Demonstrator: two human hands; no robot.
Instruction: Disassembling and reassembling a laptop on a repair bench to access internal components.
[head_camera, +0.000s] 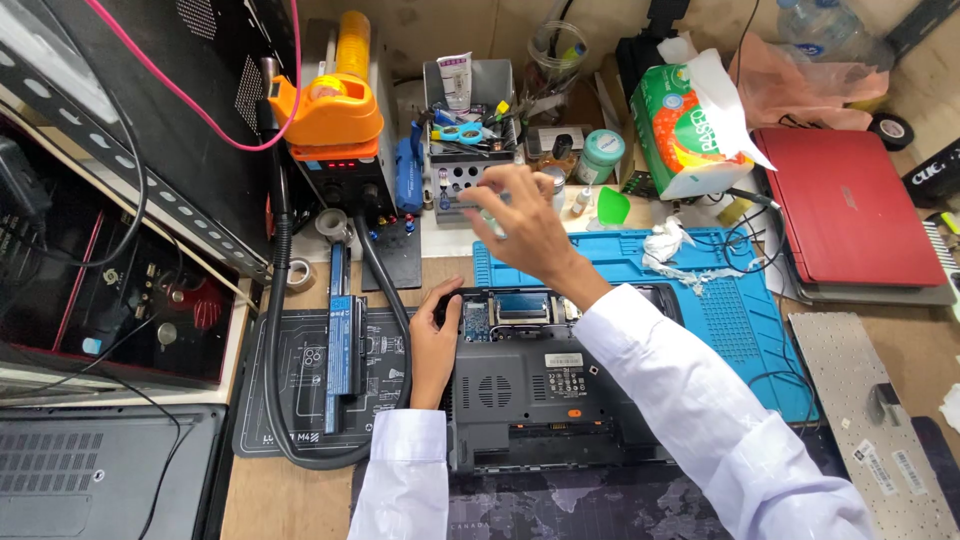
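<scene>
A dark grey laptop (530, 385) lies upside down on the bench with its bottom cover off at the far edge, showing a circuit board. My left hand (433, 340) grips the laptop's upper left corner. My right hand (520, 220) reaches away over the blue work mat (740, 320) to the grey tool organiser (465, 170), its fingers pinched together at the organiser's front; what they hold is too small to tell. Both arms wear white sleeves.
A long black battery (342, 350) lies on a dark mat at the left, ringed by a black hose. An orange-topped soldering station (330, 130), a tissue pack (685, 125), a red laptop (850, 205), a loose keyboard (865, 420) and another laptop (100, 470) surround the bench.
</scene>
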